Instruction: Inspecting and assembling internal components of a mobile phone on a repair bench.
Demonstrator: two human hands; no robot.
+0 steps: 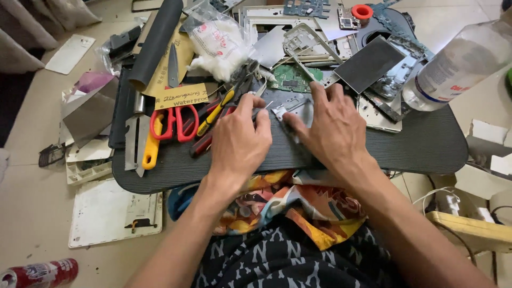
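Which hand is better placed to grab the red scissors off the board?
Left. The left hand sits closer to the red scissors, with only pliers between them. The right hand lies farther off, pressing the small metal plate.

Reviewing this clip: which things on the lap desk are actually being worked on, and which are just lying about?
In hand:
left hand pinching a thin metal pin
right hand pressing the small metal bracket

Lying about:
red-handled scissors
yellow-handled knife
green circuit board
clear plastic bottle
bag of white wadding
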